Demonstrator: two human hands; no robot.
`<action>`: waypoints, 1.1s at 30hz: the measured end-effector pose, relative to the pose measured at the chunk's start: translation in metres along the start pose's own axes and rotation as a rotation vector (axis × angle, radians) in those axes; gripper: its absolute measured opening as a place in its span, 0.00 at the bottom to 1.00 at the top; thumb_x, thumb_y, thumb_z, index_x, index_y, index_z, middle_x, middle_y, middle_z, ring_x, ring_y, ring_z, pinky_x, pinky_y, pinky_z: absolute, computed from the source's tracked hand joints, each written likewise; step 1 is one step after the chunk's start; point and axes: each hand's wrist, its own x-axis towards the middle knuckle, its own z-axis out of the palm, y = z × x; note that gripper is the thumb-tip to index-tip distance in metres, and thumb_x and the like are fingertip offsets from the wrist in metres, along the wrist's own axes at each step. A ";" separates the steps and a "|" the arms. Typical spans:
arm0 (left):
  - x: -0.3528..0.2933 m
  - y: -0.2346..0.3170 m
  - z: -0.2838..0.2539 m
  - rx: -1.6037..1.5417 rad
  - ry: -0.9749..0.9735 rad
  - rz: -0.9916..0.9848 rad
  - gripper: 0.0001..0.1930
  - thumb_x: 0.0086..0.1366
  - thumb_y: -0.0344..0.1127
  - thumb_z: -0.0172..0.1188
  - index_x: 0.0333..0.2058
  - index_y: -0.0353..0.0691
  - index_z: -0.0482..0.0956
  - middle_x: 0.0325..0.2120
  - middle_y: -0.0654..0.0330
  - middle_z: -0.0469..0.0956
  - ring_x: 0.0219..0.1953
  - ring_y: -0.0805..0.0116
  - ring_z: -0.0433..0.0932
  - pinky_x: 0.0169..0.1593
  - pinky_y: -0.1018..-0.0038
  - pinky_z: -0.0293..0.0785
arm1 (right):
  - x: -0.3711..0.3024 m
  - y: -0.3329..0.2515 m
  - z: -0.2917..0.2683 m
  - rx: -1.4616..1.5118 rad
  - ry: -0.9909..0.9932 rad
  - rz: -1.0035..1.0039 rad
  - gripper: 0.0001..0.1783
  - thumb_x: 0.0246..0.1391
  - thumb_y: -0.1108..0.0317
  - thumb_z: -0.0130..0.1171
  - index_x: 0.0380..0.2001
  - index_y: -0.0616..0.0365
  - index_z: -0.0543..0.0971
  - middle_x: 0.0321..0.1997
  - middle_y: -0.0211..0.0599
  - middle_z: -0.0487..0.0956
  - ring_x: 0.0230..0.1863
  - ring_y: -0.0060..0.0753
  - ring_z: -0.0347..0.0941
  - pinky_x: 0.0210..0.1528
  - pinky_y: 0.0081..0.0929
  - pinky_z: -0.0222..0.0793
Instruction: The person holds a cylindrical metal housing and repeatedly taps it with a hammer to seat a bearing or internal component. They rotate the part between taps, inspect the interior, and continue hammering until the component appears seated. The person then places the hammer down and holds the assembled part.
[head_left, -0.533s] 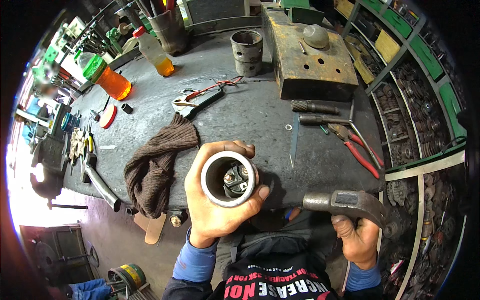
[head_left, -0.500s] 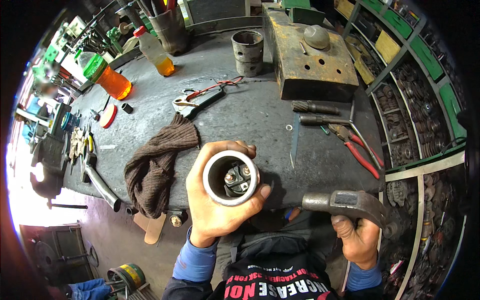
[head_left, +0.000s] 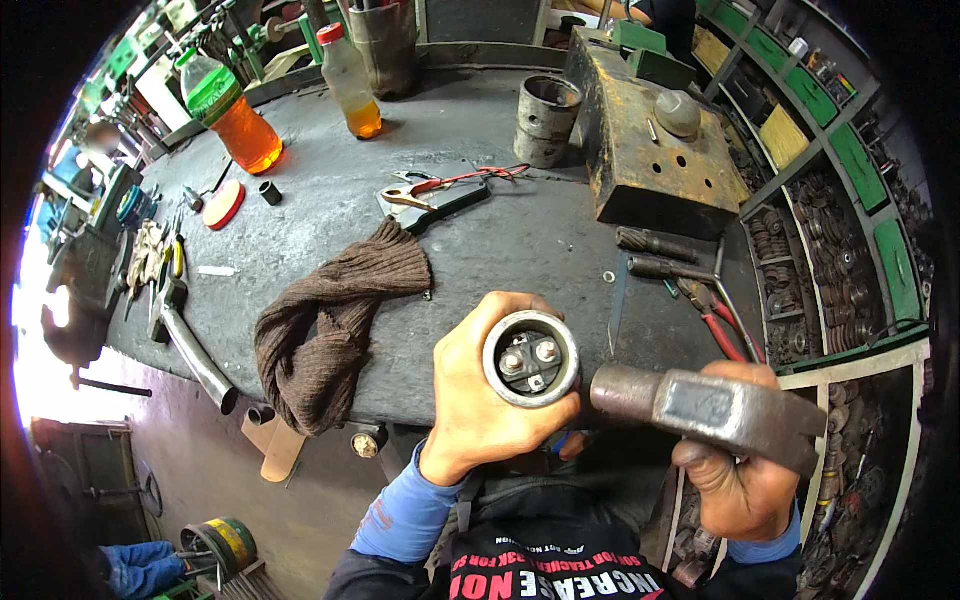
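My left hand [head_left: 478, 395] is wrapped round a short metal tube [head_left: 488, 362], its open end facing up, just off the bench's near edge. Inside the tube sits a dark round part [head_left: 529, 366] with two copper-coloured studs; how it is seated below is hidden. My right hand [head_left: 745, 485] is closed on a steel hammer [head_left: 715, 408]. The hammer's striking face is close to the tube's right side, with a small gap showing between them. Its handle is hidden.
On the dark bench [head_left: 480, 260] lie a brown knitted cloth [head_left: 325, 325], a clamp with a red wire [head_left: 425, 200] and red-handled pliers [head_left: 718, 325]. Two bottles of orange liquid [head_left: 250, 140] stand at the far left. A rusty steel block [head_left: 640, 175] occupies the far right.
The hammer has come up and nearer the tube. My view has shifted, so the bench things appear displaced. The tube's mouth now faces me more squarely; my grips are unchanged.
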 end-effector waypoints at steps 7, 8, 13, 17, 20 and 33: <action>-0.001 0.000 -0.002 -0.036 -0.064 -0.005 0.28 0.46 0.28 0.79 0.47 0.33 0.78 0.42 0.55 0.85 0.45 0.68 0.85 0.54 0.71 0.80 | 0.021 0.001 0.011 -0.307 0.004 -0.211 0.16 0.59 0.61 0.77 0.43 0.59 0.85 0.40 0.39 0.84 0.29 0.37 0.84 0.29 0.31 0.79; 0.000 0.003 -0.003 -0.026 -0.066 -0.029 0.28 0.46 0.28 0.79 0.47 0.34 0.78 0.42 0.56 0.85 0.45 0.69 0.84 0.54 0.71 0.80 | 0.026 0.000 0.012 -0.359 -0.032 -0.247 0.15 0.58 0.62 0.77 0.42 0.59 0.85 0.39 0.39 0.84 0.28 0.38 0.84 0.28 0.32 0.78; -0.002 0.004 -0.005 0.002 -0.039 -0.073 0.28 0.45 0.26 0.78 0.47 0.34 0.79 0.42 0.56 0.86 0.44 0.71 0.84 0.53 0.72 0.80 | 0.024 -0.015 0.008 -0.443 -0.197 -0.043 0.20 0.62 0.56 0.74 0.47 0.61 0.85 0.41 0.45 0.84 0.37 0.45 0.85 0.38 0.34 0.80; -0.001 0.005 -0.005 -0.008 -0.065 -0.019 0.28 0.45 0.25 0.77 0.48 0.34 0.79 0.41 0.57 0.85 0.43 0.71 0.84 0.53 0.72 0.80 | -0.007 -0.035 -0.004 -0.021 0.309 0.065 0.25 0.65 0.57 0.71 0.56 0.63 0.79 0.51 0.46 0.80 0.47 0.39 0.80 0.46 0.34 0.79; -0.002 0.003 0.000 -0.039 -0.067 -0.046 0.28 0.46 0.27 0.78 0.48 0.34 0.80 0.41 0.56 0.86 0.43 0.71 0.85 0.52 0.72 0.80 | -0.006 -0.034 -0.006 -0.361 0.247 -0.082 0.25 0.65 0.58 0.70 0.57 0.63 0.78 0.53 0.49 0.80 0.49 0.38 0.80 0.43 0.35 0.79; 0.004 0.030 0.008 0.109 0.010 0.101 0.26 0.44 0.27 0.76 0.45 0.34 0.80 0.40 0.53 0.84 0.42 0.62 0.86 0.53 0.67 0.81 | -0.030 0.002 -0.003 0.182 0.308 0.332 0.27 0.62 0.60 0.76 0.56 0.68 0.81 0.54 0.44 0.85 0.55 0.36 0.81 0.62 0.36 0.74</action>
